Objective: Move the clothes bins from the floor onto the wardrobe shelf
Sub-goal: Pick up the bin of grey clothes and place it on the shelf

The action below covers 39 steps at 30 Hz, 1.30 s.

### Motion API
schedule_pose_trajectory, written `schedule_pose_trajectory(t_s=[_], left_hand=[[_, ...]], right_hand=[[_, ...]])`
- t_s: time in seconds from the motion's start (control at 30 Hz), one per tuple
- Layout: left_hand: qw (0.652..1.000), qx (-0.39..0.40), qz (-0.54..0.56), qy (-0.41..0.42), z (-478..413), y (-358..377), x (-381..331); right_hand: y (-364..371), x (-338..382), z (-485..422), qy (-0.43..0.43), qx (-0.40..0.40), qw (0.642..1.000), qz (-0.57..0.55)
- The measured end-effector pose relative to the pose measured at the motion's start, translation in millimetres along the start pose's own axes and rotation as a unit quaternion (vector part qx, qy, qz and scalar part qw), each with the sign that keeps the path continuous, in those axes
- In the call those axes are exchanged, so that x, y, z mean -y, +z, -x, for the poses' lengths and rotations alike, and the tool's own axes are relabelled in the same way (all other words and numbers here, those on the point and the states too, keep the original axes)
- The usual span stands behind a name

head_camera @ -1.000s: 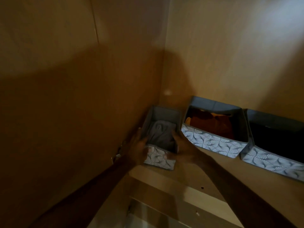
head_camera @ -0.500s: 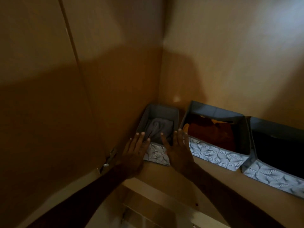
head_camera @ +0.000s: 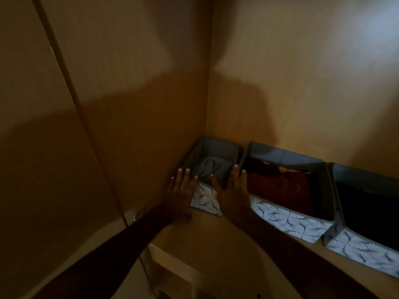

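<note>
Small bin (head_camera: 205, 199): on the wardrobe shelf (head_camera: 216, 240), tucked into the back left corner, its left side against the side wall (head_camera: 146, 126) and its far end at the back wall (head_camera: 302, 93); leaf-patterned front panel faces the person
Grey cloth (head_camera: 213, 169): folded inside the small bin, below the rim
Left hand (head_camera: 180, 195): flat and wide – fingers straight and spread, laid against the small bin's front left corner, gripping nothing
Right hand (head_camera: 233, 193): also flat with straight fingers, pressed to the small bin's front right corner where it meets the next bin, gripping nothing
Middle bin (head_camera: 289, 221): just right of the small bin and touching it, wider, same pattern, holding rust-brown clothes (head_camera: 278, 186)
Right bin (head_camera: 362, 253): against the middle bin's right side – contents too dark to tell
Metal fitting (head_camera: 136, 215): on the left edge, near the left forearm
</note>
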<state>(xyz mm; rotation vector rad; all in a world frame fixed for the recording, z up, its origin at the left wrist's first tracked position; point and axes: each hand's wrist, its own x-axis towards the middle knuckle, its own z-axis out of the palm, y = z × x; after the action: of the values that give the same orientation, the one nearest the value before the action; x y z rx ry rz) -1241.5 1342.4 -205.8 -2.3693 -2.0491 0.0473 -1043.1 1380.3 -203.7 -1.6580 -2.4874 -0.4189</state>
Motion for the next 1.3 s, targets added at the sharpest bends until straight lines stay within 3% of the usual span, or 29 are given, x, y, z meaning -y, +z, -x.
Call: schedule_pose_trajectory(t_s=[0.1, 0.17, 0.3, 0.53, 0.7, 0.8, 0.87, 0.93, 1.03, 1.13, 1.2, 1.3], left_hand=[[0.998, 0.006, -0.037, 0.042, -13, -11, -1], [0.997, -0.041, -0.041, 0.054, -24, -17, -2], [1.0, -0.003, -0.023, 0.01, -48, -7, 5], [0.999, -0.034, -0.02, 0.021, -63, 3, 15], [0.998, -0.022, 0.01, 0.065, -54, -3, 20], [0.991, -0.046, 0.116, 0.055, -36, -8, 18], [0.967, -0.098, 0.232, 0.047, -17, -9, 16], [0.921, -0.154, 0.357, 0.032, 11, -12, 11], [0.859, -0.167, 0.479, -0.069, 54, -14, 1], [0.791, -0.183, 0.561, -0.16, 97, -6, -10], [0.745, -0.207, 0.598, -0.211, 136, 3, -19], [0.726, -0.215, 0.598, -0.263, 182, 20, -28]], right_hand=[[7, -8, -17, 0.019, 0.03, 0.999, -0.01], [12, -13, -27, 0.032, 0.049, 0.998, 0.0], [19, -22, -41, 0.048, 0.059, 0.997, 0.025], [26, -19, -51, 0.049, 0.056, 0.997, 0.008], [1, -15, -37, 0.024, 0.065, 0.997, -0.014], [-22, -13, -20, 0.011, 0.035, 0.996, -0.082], [-28, -11, -9, 0.003, -0.007, 0.991, -0.131], [-31, -7, 5, -0.029, -0.05, 0.975, -0.213], [-36, 4, 26, -0.053, -0.079, 0.921, -0.379], [-44, 19, 51, -0.023, -0.02, 0.856, -0.517], [-46, 34, 70, -0.038, 0.03, 0.833, -0.551], [-43, 51, 93, -0.042, 0.082, 0.814, -0.573]])
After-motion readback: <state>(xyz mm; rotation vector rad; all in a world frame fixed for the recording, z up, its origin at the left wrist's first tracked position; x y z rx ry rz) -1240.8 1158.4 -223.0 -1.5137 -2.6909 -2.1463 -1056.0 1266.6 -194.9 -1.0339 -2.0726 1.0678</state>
